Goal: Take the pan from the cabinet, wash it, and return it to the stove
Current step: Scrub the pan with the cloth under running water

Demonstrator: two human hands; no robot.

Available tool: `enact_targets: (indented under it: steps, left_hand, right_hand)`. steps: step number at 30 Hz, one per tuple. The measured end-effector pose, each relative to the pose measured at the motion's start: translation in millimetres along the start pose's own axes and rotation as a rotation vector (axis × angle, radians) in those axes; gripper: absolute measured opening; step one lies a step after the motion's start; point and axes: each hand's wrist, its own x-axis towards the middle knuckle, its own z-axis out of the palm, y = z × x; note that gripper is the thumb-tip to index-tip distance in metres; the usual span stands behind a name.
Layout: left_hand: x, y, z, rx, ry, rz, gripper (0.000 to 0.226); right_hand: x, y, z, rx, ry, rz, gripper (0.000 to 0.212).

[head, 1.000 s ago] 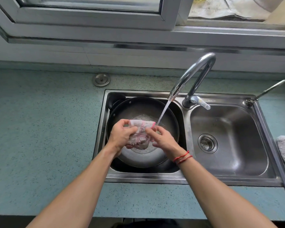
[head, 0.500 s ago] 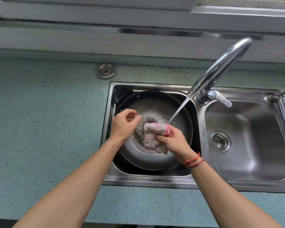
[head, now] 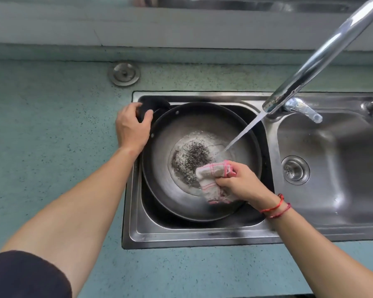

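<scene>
left hand, head view: at the far-left corner of the sink, fingers curled round the pan's black handle, which is mostly hidden beneath them. right hand grips a bunched pink-striped cloth against the pan floor, fingertips buried in the folds. pan sits in the left basin. tap is cut off at the top edge; its water lands in the pan. grey speckled patch mid-pan: scourer or residue, cannot tell.
</scene>
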Motion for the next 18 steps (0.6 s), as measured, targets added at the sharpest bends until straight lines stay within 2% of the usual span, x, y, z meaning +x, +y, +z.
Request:
enact_targets:
  steps: [6, 9, 11, 15, 18]
  left_hand:
    - [4, -7, 6, 0.022, 0.039, 0.037, 0.038]
    - [5, -8, 7, 0.048, 0.043, 0.066, 0.034]
    - [9, -9, 6, 0.091, 0.020, 0.078, 0.030]
    - [15, -13, 4, 0.142, 0.010, 0.099, 0.030]
    - [12, -14, 6, 0.138, 0.050, 0.128, 0.031]
  right_hand:
    - [22, -9, 28, -0.091, -0.154, 0.025, 0.025]
    - [40, -9, 37, -0.250, -0.160, 0.015, 0.020]
    - [48, -4, 40, -0.513, -0.049, -0.052, 0.026]
    - [36, 7, 49, -0.915, 0.343, -0.253, 0.051]
    - [20, 10, 61, -1.014, 0.367, -0.332, 0.059]
